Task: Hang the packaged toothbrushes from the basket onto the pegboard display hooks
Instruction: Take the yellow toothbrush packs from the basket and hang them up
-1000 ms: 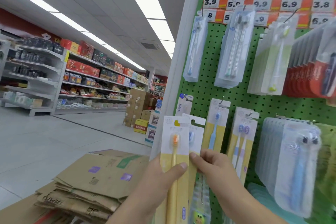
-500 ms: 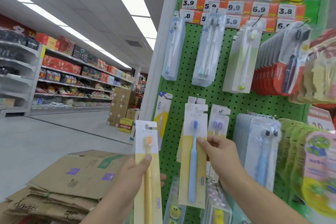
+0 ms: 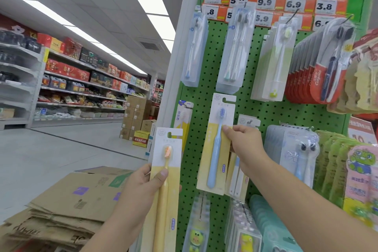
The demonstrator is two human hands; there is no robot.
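against the pegboard [image 3: 266, 112], right hand [image 3: 245, 143] pinches blue toothbrush pack [image 3: 216, 149]

card, plastic and perforated board
matt card toothbrush packs [image 3: 219, 145], glossy clear blister packs [image 3: 235, 51], matt green pegboard [image 3: 263, 112], rough corrugated cardboard [image 3: 67, 206].

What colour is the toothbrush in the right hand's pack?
Blue toothbrush, held by the right hand; head view.

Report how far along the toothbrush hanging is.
Done: the pegboard already carries many hung packs. In hand: the right hand holds the blue toothbrush pack up against the board, not visibly on a hook; the left hand grips the orange toothbrush pack, waiting. Left: hanging both; the basket is out of view.
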